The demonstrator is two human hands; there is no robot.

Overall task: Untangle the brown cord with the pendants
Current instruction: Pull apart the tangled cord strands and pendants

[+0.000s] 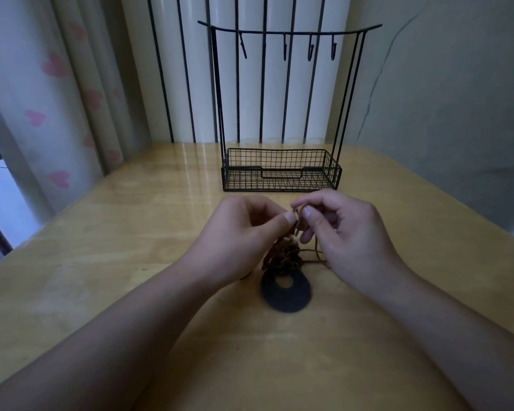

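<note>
2 hands, left hand (244, 232) and right hand (341, 229), pinching 1 brown cord (282, 253), seemingly 1 dark ring pendant (285, 292)

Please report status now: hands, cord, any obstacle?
Left hand and right hand both pinching brown cord. Cord bunched, tangled above dark ring pendant. Nothing in the way.

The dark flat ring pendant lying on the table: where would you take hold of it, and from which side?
Take the dark flat ring pendant by its near outer rim, coming from the person's side. It lies flat on the wooden table, and its far edge sits under the tangled brown cord that the left hand and right hand are pinching above.
</note>
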